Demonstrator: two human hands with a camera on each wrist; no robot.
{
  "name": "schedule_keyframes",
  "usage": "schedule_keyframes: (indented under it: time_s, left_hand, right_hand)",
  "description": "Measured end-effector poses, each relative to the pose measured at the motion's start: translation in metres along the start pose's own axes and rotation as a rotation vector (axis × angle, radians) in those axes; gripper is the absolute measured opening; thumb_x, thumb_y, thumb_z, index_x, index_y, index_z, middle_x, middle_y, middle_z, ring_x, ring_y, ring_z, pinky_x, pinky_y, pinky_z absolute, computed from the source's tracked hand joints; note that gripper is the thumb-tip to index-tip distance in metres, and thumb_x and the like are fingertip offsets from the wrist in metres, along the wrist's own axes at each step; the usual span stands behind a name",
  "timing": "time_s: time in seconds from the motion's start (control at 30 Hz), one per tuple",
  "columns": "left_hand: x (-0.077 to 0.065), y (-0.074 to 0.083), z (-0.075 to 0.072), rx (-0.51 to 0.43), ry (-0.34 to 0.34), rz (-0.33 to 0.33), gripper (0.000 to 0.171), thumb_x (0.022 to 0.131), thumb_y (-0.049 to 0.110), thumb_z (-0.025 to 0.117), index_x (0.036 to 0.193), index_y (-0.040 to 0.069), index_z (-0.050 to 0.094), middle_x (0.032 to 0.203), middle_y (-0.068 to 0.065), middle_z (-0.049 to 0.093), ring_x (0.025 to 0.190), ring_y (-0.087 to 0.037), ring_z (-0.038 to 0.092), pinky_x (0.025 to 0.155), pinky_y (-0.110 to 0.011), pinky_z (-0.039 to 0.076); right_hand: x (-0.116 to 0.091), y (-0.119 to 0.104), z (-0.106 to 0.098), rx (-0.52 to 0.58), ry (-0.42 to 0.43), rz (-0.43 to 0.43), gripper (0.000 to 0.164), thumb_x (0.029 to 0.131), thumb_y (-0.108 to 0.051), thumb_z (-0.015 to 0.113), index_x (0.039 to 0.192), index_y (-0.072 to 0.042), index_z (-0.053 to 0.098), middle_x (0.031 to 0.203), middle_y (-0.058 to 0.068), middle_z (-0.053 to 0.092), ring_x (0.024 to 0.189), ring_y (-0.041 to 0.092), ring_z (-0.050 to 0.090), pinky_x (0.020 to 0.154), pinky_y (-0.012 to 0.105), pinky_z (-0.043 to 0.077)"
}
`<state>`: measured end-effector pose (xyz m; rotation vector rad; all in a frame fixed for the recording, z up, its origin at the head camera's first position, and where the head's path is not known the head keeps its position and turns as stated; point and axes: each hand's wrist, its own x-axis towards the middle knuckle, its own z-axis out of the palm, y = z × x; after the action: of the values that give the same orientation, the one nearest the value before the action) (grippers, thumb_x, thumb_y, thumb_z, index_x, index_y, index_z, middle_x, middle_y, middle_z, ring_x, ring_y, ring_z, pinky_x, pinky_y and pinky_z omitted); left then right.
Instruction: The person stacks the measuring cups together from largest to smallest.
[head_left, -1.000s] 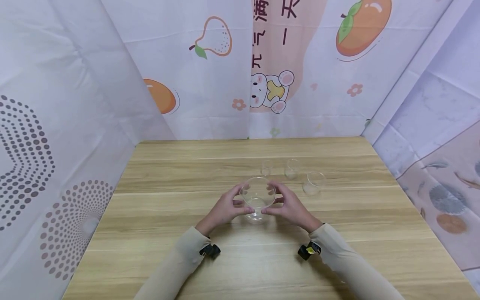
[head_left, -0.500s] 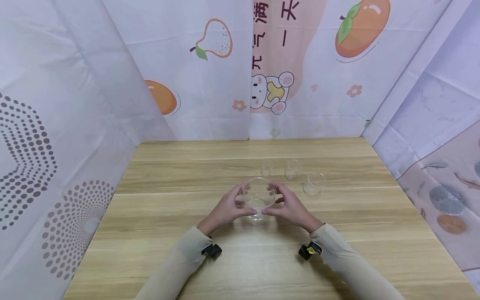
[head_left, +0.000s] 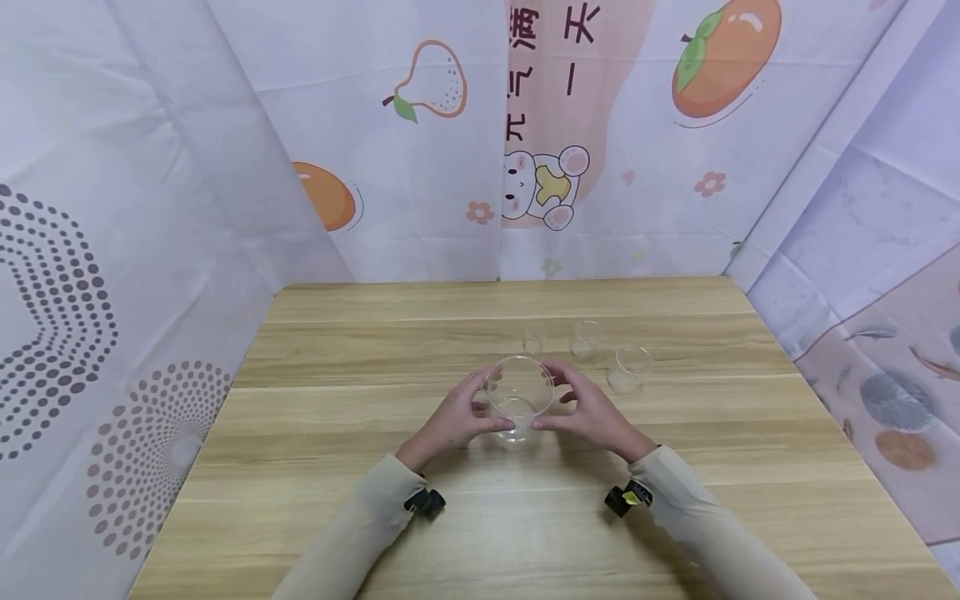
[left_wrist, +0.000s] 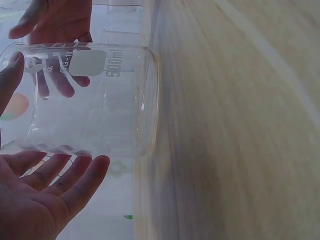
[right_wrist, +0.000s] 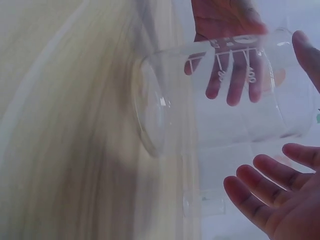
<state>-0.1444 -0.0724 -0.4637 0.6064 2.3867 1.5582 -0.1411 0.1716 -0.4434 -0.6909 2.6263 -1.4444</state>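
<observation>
A large clear glass beaker (head_left: 519, 408) marked 500ml stands upright on the wooden table, between both hands. My left hand (head_left: 453, 417) grips its left side, thumb in front and fingers around the glass. On the other side my right hand (head_left: 596, 421) is spread beside the beaker. In the right wrist view a gap shows between the right fingers (right_wrist: 257, 187) and the beaker (right_wrist: 215, 115). The left wrist view shows the left fingers (left_wrist: 82, 182) against the wall of the beaker (left_wrist: 85, 115).
Three smaller glass vessels stand behind and to the right: a small one (head_left: 533, 343), a medium one (head_left: 585, 343) and a wider one (head_left: 628, 372). The wooden table (head_left: 337, 517) ends at a printed curtain (head_left: 420, 192) at the back.
My right hand has loosened from the beaker and shifted slightly to the right. My left hand and the beaker stay almost where they were.
</observation>
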Motion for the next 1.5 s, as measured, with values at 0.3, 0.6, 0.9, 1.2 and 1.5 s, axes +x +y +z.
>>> schedule_keyframes:
  time_s: [0.3,0.6,0.9,1.2,1.5]
  left_hand:
    - [0.000,-0.003,0.000,0.020,-0.008,-0.001,0.093,0.079,0.031,0.082,0.153,0.011,0.030,0.154,-0.016,0.036,0.127,-0.042,0.052,0.101,-0.048,0.051]
    - [0.000,-0.004,-0.001,-0.031,-0.028,-0.016,0.092,0.081,0.030,0.080,0.154,0.017,0.027,0.155,-0.014,0.037,0.125,-0.043,0.054,0.103,-0.048,0.049]
    - [0.002,-0.004,-0.001,-0.027,-0.033,-0.008,0.092,0.081,0.030,0.080,0.155,0.018,0.027,0.153,-0.014,0.039,0.130,-0.041,0.050,0.104,-0.047,0.049]
    - [0.001,-0.004,-0.001,-0.039,-0.029,-0.006,0.093,0.080,0.028,0.081,0.154,0.015,0.028,0.153,-0.013,0.041,0.136,-0.037,0.042,0.103,-0.048,0.049]
    - [0.001,-0.007,-0.001,-0.057,-0.032,0.012,0.091,0.080,0.025,0.081,0.154,0.013,0.029,0.153,-0.019,0.039,0.135,-0.038,0.043,0.104,-0.048,0.049]
  right_hand:
    - [0.000,-0.003,-0.014,-0.039,0.028,-0.018,0.077,0.077,-0.016,0.083,0.141,-0.002,0.043,0.132,0.024,0.055,0.117,0.039,0.055,0.088,0.048,0.054]
    - [0.007,-0.008,-0.034,-0.105,0.044,-0.022,0.070,0.082,-0.021,0.078,0.140,-0.001,0.044,0.135,0.022,0.053,0.119,0.038,0.053,0.090,0.049,0.053]
    - [0.014,-0.011,-0.058,-0.222,0.075,-0.003,0.066,0.086,-0.024,0.075,0.139,0.001,0.046,0.134,0.022,0.055,0.117,0.036,0.054,0.090,0.050,0.053]
    - [0.015,-0.003,-0.076,-0.293,0.054,0.069,0.065,0.090,-0.035,0.070,0.140,-0.001,0.046,0.138,0.022,0.052,0.123,0.039,0.050,0.095,0.054,0.049]
    - [0.011,0.009,-0.085,-0.333,0.039,0.133,0.069,0.090,-0.044,0.067,0.140,-0.002,0.046,0.138,0.021,0.050,0.126,0.040,0.048,0.097,0.058,0.048]
